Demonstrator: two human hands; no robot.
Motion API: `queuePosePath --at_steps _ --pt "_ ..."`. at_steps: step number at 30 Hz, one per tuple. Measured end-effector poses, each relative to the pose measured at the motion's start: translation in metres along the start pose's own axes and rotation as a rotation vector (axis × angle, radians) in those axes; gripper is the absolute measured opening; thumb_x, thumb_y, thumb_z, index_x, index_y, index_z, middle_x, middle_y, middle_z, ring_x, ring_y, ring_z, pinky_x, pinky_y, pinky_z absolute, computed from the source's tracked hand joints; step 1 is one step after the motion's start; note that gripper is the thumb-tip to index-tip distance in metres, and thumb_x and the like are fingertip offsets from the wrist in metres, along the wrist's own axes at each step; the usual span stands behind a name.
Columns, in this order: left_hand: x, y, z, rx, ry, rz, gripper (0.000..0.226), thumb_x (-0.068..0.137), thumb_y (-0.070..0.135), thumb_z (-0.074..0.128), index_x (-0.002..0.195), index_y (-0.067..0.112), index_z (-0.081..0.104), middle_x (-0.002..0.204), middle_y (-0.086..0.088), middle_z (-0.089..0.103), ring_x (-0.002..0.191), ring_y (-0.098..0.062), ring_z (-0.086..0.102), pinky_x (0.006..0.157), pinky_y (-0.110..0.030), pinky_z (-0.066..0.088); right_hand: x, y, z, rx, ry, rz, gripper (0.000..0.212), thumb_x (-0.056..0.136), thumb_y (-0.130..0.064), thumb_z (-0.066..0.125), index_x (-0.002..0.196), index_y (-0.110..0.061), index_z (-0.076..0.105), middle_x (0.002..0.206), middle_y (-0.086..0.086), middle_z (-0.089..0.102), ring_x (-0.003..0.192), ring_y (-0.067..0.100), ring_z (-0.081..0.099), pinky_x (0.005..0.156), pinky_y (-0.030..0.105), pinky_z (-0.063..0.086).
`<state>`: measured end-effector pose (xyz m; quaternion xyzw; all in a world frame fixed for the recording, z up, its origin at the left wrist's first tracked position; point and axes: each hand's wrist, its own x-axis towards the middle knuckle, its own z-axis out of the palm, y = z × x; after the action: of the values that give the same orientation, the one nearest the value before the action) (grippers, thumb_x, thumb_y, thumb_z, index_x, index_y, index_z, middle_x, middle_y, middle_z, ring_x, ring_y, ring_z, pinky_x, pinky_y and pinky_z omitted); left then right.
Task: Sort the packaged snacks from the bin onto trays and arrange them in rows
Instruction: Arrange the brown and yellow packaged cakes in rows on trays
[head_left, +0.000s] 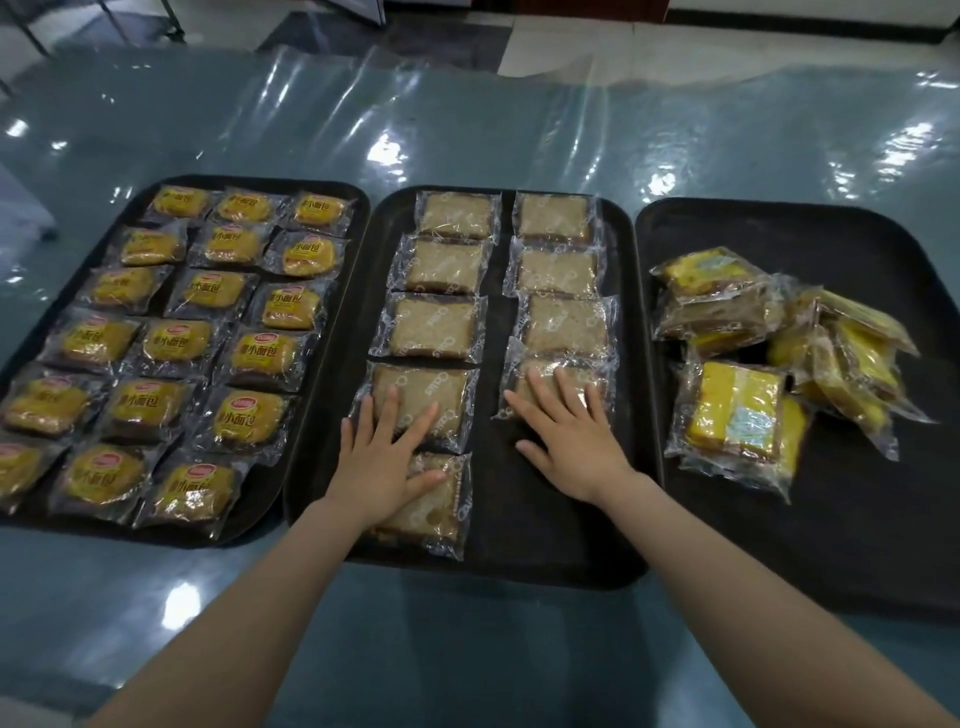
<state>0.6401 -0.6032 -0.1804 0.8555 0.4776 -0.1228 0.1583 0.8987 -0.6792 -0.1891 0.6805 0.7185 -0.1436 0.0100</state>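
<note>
Three black trays sit side by side on a desk (467, 119) covered with a glossy, wrinkled clear plastic sheet over a blue-grey top that throws back bright patches of light. Beyond its far edge lies a pale tiled floor with dark furniture legs at the upper left. The left tray (260, 525) holds yellow-labelled bread packets (171, 343) in three neat rows. The middle tray (545, 519) carries clear-wrapped brown cake slices (447, 265) in two columns. The left hand (382, 467) lies flat, fingers spread, across the two nearest slices of the left column; its grip is loose and holds nothing. The right hand (571, 431) presses flat on the nearest slice of the right column, fingers straight. The right tray (857, 545) bears a loose heap of yellow cake packets (737, 405).
</note>
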Motion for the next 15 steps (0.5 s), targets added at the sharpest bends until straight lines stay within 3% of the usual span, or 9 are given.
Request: queuePosePath --at_steps 4,7,9,11,13,15 --pt "-0.001 0.005 -0.004 0.005 0.047 0.001 0.085 0.082 0.072 0.037 0.133 0.051 -0.028 0.148 -0.002 -0.036 0.132 -0.027 -0.037 0.107 -0.049 -0.018 0.000 0.009 -0.007 0.033 0.004 -0.081 0.058 0.099 -0.050 0.031 0.151 -0.042 0.006 0.161 -0.008 -0.011 0.145 0.023 -0.023 0.112 0.050 -0.019" --pt "-0.002 0.015 -0.009 -0.019 0.094 0.020 0.084 0.080 0.073 0.033 0.134 0.050 -0.027 0.148 -0.002 -0.034 0.134 -0.025 -0.035 0.109 -0.045 -0.017 -0.007 0.008 -0.013 0.161 0.039 -0.081 0.053 0.098 -0.047 0.038 0.149 -0.041 0.023 0.159 -0.014 -0.003 0.146 0.020 -0.016 0.114 0.051 -0.015" --pt "0.000 0.027 -0.013 -0.066 0.141 0.045 0.082 0.081 0.071 0.031 0.137 0.046 -0.024 0.149 0.000 -0.030 0.137 -0.023 -0.028 0.112 -0.042 -0.014 -0.014 0.011 -0.025 0.260 0.207 -0.039 0.046 0.096 -0.035 0.052 0.141 -0.030 0.045 0.157 -0.006 0.024 0.147 0.022 0.013 0.117 0.047 0.005" --pt "0.005 0.042 -0.019 -0.139 0.193 0.081 0.081 0.086 0.065 0.036 0.142 0.042 -0.019 0.152 0.002 -0.024 0.140 -0.019 -0.021 0.114 -0.038 -0.010 -0.020 0.025 -0.037 0.242 0.492 0.050 0.033 0.087 -0.016 0.067 0.120 -0.014 0.066 0.129 0.006 0.061 0.122 0.030 0.052 0.105 0.041 0.035" --pt "0.011 0.057 -0.023 -0.220 0.227 0.096 0.078 0.090 0.056 0.043 0.147 0.039 -0.008 0.155 0.003 -0.017 0.141 -0.014 -0.017 0.113 -0.035 -0.006 -0.026 0.050 -0.051 0.189 0.615 0.208 0.024 0.082 -0.008 0.069 0.106 -0.010 0.071 0.107 0.009 0.068 0.101 0.030 0.058 0.088 0.038 0.045" --pt "0.017 0.071 -0.027 -0.269 0.240 0.082 0.075 0.091 0.048 0.049 0.149 0.036 0.002 0.158 0.004 -0.007 0.142 -0.012 -0.012 0.113 -0.036 0.000 -0.031 0.078 -0.064 0.108 0.621 0.342 0.025 0.083 -0.006 0.065 0.107 -0.011 0.070 0.105 0.009 0.066 0.099 0.030 0.054 0.083 0.039 0.043"
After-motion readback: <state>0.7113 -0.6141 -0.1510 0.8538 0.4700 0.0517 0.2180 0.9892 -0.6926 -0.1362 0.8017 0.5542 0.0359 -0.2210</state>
